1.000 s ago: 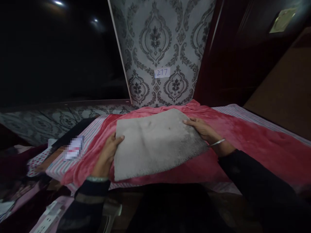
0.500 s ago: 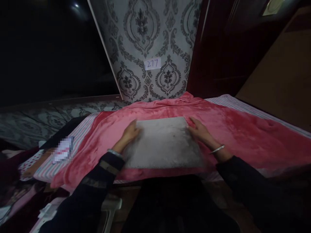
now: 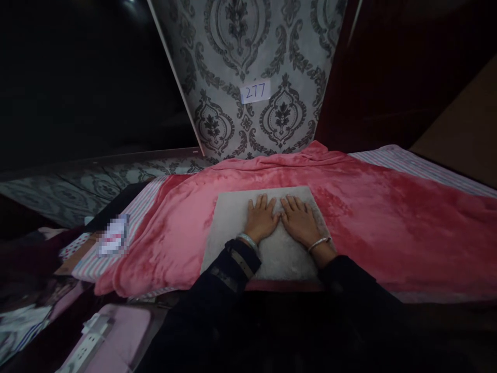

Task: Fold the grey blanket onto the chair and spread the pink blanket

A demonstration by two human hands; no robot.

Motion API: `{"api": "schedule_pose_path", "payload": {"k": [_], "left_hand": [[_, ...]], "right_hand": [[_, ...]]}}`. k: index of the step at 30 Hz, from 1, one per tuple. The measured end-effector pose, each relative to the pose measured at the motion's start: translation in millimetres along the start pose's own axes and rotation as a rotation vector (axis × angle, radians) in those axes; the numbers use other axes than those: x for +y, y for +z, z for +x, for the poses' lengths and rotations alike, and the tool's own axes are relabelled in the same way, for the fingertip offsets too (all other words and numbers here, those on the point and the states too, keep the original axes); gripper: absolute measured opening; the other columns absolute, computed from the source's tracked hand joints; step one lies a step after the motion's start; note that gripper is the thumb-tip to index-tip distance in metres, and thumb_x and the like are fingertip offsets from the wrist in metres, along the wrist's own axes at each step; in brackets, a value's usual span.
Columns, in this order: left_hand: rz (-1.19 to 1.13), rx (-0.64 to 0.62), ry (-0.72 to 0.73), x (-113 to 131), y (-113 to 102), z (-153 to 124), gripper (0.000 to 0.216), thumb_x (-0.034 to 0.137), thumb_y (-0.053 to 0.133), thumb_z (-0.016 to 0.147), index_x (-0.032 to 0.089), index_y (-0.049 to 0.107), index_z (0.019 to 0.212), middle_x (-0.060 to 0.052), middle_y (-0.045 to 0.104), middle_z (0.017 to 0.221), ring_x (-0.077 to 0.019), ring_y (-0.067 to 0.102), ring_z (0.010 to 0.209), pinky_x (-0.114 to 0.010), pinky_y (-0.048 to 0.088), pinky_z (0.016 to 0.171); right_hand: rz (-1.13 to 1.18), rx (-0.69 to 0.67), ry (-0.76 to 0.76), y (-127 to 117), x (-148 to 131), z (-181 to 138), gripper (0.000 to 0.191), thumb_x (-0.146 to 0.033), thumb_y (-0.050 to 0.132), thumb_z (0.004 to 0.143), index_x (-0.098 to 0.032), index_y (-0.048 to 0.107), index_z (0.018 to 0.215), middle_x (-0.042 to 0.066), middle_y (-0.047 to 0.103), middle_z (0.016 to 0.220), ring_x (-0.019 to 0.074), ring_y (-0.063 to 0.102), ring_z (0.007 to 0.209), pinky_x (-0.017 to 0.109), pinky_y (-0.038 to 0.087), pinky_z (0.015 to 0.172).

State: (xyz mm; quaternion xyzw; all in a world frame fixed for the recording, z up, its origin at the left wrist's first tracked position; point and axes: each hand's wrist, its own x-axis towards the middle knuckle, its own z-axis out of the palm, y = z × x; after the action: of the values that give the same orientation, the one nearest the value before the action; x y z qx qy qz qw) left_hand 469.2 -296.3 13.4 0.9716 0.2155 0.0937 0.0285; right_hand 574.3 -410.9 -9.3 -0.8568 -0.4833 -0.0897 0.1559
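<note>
A grey, flat, fabric-like rectangle (image 3: 229, 223) lies on the pink and red plush blanket (image 3: 182, 223) in front of me. What kind of cloth or mat it is, I cannot tell. My left hand (image 3: 262, 217) rests palm down on its upper middle, fingers spread. Beside it my right hand (image 3: 302, 220) also presses flat on the grey piece, fingers apart. The thumbs nearly touch. Each wrist wears a bracelet, and neither hand grips anything.
Under the blanket shows a striped sheet (image 3: 392, 160). A paper marked 277 (image 3: 255, 91) is stuck on the patterned wall. A large dark screen (image 3: 93, 77) stands left. At lower left a white power strip (image 3: 87, 347) lies on a pink surface (image 3: 132, 324).
Both hands have left the side edges of the grey piece and moved inward onto its top, now lying flat close together. The view has shifted slightly.
</note>
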Motion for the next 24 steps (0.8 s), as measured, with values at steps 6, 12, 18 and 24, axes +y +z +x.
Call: {"api": "schedule_pose_path", "payload": {"k": [6, 12, 18, 24], "left_hand": [[0.062, -0.101, -0.206, -45.3, -21.7, -0.7, 0.069, 0.058, 0.031, 0.101, 0.021, 0.036, 0.16, -0.016, 0.028, 0.168, -0.0348, 0.021, 0.156, -0.062, 0.013, 0.124], [-0.006, -0.118, -0.335, -99.4, -35.2, -35.3, 0.068, 0.053, 0.033, 0.102, 0.021, 0.029, 0.162, -0.016, 0.02, 0.17, -0.0366, 0.015, 0.157, -0.066, 0.021, 0.121], [0.013, -0.189, -0.37, -104.7, -63.1, -59.1, 0.064, 0.047, 0.038, 0.102, 0.021, 0.034, 0.16, -0.014, 0.018, 0.171, -0.0394, 0.01, 0.158, -0.069, 0.012, 0.121], [0.021, -0.014, -0.048, -23.5, -45.5, -91.9, 0.064, 0.05, 0.042, 0.101, 0.023, 0.037, 0.159, -0.015, 0.022, 0.17, -0.0357, 0.015, 0.158, -0.065, 0.014, 0.123]], "right_hand": [[0.019, 0.012, 0.011, 3.4, 2.4, 3.2, 0.059, -0.029, 0.034, 0.098, -0.015, 0.044, 0.154, 0.015, 0.038, 0.162, 0.0346, 0.032, 0.149, 0.062, 0.025, 0.119], [0.013, 0.005, -0.002, 2.6, 2.2, 3.2, 0.059, -0.03, 0.035, 0.098, -0.016, 0.044, 0.154, 0.015, 0.038, 0.162, 0.0343, 0.033, 0.149, 0.061, 0.028, 0.118], [0.124, -0.132, 0.042, -14.7, 6.5, 4.4, 0.061, -0.036, 0.038, 0.099, -0.016, 0.041, 0.156, 0.016, 0.036, 0.162, 0.0346, 0.031, 0.15, 0.06, 0.029, 0.119], [0.103, -0.014, 0.013, -29.9, 14.5, -46.7, 0.064, -0.049, 0.038, 0.102, -0.021, 0.036, 0.16, 0.013, 0.028, 0.167, 0.0352, 0.022, 0.154, 0.061, 0.022, 0.121]]}}
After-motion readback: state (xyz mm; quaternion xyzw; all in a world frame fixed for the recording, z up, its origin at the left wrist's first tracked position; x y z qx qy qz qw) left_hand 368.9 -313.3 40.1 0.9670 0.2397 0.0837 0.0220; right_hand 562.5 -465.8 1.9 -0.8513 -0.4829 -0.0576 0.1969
